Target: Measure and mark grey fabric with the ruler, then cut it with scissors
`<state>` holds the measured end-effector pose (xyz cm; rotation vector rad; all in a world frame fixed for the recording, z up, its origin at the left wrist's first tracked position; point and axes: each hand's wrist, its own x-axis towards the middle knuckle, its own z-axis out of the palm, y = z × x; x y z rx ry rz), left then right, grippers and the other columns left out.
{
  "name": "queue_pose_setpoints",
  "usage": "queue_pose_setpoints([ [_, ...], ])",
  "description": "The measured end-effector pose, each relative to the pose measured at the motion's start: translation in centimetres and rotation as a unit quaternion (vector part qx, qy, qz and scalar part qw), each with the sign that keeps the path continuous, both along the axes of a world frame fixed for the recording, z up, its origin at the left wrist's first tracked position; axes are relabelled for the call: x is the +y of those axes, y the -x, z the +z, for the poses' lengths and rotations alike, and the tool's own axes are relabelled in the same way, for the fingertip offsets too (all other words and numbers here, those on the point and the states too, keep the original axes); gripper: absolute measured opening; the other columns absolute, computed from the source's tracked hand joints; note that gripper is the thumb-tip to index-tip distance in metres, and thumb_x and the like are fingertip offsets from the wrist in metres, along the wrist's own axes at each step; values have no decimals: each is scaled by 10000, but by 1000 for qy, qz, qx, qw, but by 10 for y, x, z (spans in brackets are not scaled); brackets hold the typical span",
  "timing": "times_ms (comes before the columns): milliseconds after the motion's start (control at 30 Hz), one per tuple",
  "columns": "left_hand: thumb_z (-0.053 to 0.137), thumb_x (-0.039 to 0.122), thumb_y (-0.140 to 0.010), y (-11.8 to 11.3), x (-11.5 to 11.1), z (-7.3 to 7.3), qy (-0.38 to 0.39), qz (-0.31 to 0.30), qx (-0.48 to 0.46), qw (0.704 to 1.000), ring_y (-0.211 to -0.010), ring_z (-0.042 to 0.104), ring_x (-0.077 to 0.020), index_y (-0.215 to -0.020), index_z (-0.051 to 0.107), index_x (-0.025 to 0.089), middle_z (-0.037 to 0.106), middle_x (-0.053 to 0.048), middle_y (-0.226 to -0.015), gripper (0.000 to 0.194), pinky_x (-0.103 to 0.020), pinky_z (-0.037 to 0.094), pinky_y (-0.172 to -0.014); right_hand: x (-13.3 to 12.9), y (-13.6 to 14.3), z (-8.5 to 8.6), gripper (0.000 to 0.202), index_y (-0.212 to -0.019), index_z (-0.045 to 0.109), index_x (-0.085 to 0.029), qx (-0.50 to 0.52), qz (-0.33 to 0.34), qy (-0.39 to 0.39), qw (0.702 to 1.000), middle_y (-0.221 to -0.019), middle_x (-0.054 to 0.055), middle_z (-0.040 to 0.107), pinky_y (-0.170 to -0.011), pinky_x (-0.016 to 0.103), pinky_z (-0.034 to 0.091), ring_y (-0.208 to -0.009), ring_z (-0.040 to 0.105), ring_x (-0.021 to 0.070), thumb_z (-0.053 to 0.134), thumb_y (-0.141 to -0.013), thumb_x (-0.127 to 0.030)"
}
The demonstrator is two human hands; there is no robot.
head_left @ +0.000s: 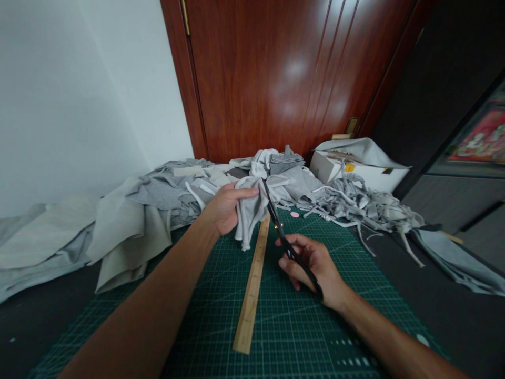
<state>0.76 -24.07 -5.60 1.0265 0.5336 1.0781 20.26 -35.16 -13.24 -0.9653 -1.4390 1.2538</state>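
Observation:
My left hand pinches a small piece of light grey fabric between thumb and fingers, and its lower end hangs down loose. In my right hand is a pair of black scissors, with fingers in the handles and the blades pointing up and away from me. The blade tips are at the right edge of the fabric; whether they are cutting into it, I cannot make out. Below both hands, a wooden ruler lies lengthwise on the green cutting mat.
Heaps of grey and off-white fabric line the back and left. Tangled fabric strips lie at the right, before a white box. A pink disc rests on the mat. Behind stands a reddish wooden door.

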Motion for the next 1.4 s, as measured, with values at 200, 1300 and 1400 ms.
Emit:
queue_pose_setpoints([
  [200,700,113,-822,8,8,-3,57,-42,58,996,-659,765,-276,-932,770,77,793,-149,-798,135,-399,629,-672,0,-1,0,440,-1055,634,-176,-7,-5,-6,1000,-585,-101,552,-346,189,340,-372,427,61,868,-741,-376],
  [1300,642,-46,-534,16,-5,6,-101,47,-56,992,-616,709,-179,-1029,655,161,712,12,-741,537,-246,565,-566,-2,-5,0,434,-1077,639,-186,35,99,-17,994,-649,-73,581,-390,177,423,-437,471,65,889,-762,-350],
  [1400,639,-26,-521,17,-2,6,-109,29,-62,992,-637,734,-195,-1068,634,164,738,2,-790,579,-248,585,-554,-1,-5,-3,432,-1095,643,-179,29,120,-23,992,-674,-67,571,-397,171,424,-456,473,61,874,-782,-367],
])
